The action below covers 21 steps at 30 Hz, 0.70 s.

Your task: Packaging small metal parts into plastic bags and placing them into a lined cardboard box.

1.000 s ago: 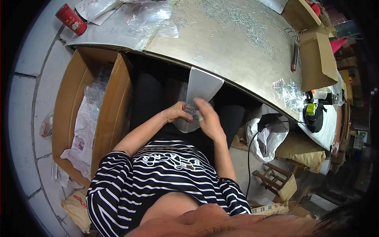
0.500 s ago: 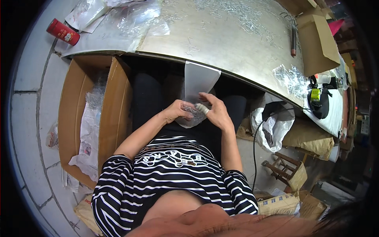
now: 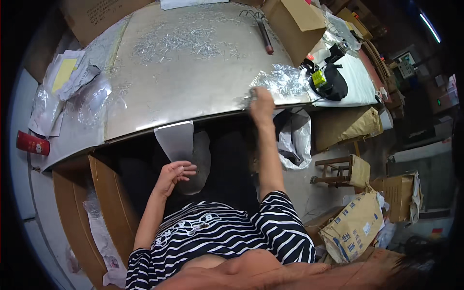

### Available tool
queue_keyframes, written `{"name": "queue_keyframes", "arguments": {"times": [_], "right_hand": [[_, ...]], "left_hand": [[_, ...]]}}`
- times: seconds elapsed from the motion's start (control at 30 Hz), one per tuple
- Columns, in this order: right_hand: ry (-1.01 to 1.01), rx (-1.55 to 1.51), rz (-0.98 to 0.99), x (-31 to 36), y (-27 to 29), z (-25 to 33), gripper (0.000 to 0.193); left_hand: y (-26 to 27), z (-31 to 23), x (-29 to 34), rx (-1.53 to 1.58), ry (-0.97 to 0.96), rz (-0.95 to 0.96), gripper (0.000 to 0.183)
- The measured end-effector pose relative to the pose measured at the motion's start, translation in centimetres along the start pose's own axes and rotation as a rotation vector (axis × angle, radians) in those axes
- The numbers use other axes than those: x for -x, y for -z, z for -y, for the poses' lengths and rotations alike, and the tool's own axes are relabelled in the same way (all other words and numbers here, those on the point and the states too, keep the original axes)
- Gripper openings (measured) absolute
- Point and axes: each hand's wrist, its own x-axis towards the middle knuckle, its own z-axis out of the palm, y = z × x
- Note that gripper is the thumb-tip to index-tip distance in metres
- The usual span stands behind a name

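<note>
My right hand (image 3: 262,102) is closed over the table's front edge, on a blurred grey clump of thin metal pieces (image 3: 247,100). Whether the clump is in a bag, I cannot tell. Just beyond it lies a pile of shiny clear plastic packets (image 3: 285,79). Over my lap, my left hand (image 3: 176,176) has its fingers stretched out and apart, holding nothing. Above that hand a grey-white tapered chute (image 3: 175,139) hangs from the table edge. A translucent piece with a rounded bottom (image 3: 199,169) rests on my lap beside the left fingertips.
Loose thin metal pieces (image 3: 179,43) are scattered over the metal-topped table (image 3: 193,92). A dark rod with bent prongs (image 3: 266,38) lies near an open carton (image 3: 297,21). A red can (image 3: 33,143) is at far left, and a cardboard box (image 3: 72,203) stands left of my legs.
My right hand has left my lap and moved up and right to the table edge beside the packets. My left hand has let go and opened. The view has turned rightward.
</note>
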Motion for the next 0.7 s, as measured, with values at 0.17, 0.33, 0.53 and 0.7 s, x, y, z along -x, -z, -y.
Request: {"name": "queue_keyframes", "arguments": {"times": [0.17, 0.33, 0.53, 0.7], "right_hand": [[-0.081, 0.136, -0.137, -2.6, -0.6, -1.6, 0.023], [-0.227, 0.421, -0.163, -2.3, -1.5, -4.8, 0.002], [-0.216, 0.473, -0.114, -4.2, 0.6, -7.1, 0.021], [-0.17, 0.553, -0.06, -4.8, 0.8, -5.1, 0.05]], "left_hand": [[0.3, 0.2, -0.1, 0.045, 0.054, 0.068, 0.033], [0.4, 0.3, -0.5, 0.028, 0.036, 0.069, 0.035], [1.2, 1.0, -0.1, 0.046, 0.08, 0.077, 0.031], [1.0, 1.4, -0.4, 0.054, 0.096, 0.063, 0.03]]}}
